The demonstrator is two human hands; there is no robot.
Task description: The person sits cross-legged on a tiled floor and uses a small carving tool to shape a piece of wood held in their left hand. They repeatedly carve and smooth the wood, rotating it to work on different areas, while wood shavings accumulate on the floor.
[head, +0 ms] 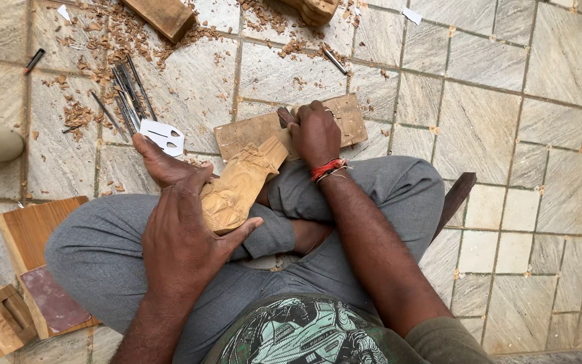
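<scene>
the left hand (182, 236) wraps its fingers around the carving (237, 190), bracing it on the lap, while the right hand (315, 133) closes over its far end on the board (244, 133).

I am looking at a stone-tiled floor (506, 81) that is carrying a scatter of wood chips (129, 34) across its upper left. A bunch of thin metal carving tools (126, 94) is lying among the chips, and a white cut-out template (163, 137) is lying just beside their lower ends. One single tool (335, 59) is lying apart near the top centre, and a dark pencil-like stick (34, 61) is lying at the far left. A wooden block (166, 17) is sitting at the top edge. At lower left, flat wooden boards (31, 236) are lying, one carrying a reddish sheet (52, 300).
</scene>
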